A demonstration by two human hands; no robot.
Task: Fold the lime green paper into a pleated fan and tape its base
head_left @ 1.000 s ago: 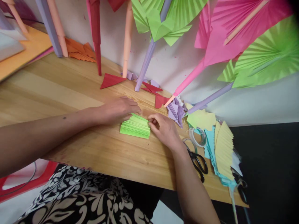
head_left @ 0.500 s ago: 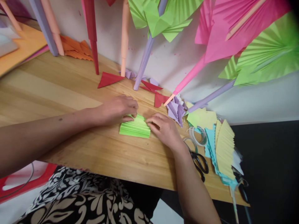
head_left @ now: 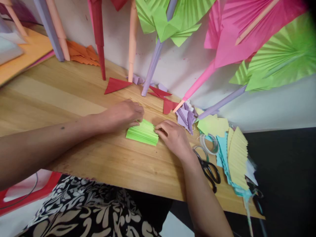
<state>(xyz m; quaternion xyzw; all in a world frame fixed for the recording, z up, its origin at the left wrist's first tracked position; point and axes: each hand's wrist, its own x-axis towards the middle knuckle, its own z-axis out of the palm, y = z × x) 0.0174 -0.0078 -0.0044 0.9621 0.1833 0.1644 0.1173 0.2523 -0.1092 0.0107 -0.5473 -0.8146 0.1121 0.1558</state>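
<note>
A light green pleated paper [head_left: 142,133] lies on the wooden table [head_left: 74,98], folded into many narrow creases. My left hand [head_left: 120,115] rests at its far left corner with the fingers curled and pinching the top folds. My right hand [head_left: 174,137] is at its right edge, fingers bent and pressed on the end of the pleats. Both hands grip the same green paper from opposite sides.
Black-handled scissors [head_left: 209,172] and clear tape rolls [head_left: 208,143] lie right of my right hand, beside yellow pleated paper [head_left: 238,161] on teal sheets. Purple scraps [head_left: 186,117] and red scraps [head_left: 116,85] sit near the wall. Paper fans on rolled sticks lean overhead.
My left fingers have curled back toward the paper's far left corner, gathering the pleats tighter. My right hand stays at the right edge.
</note>
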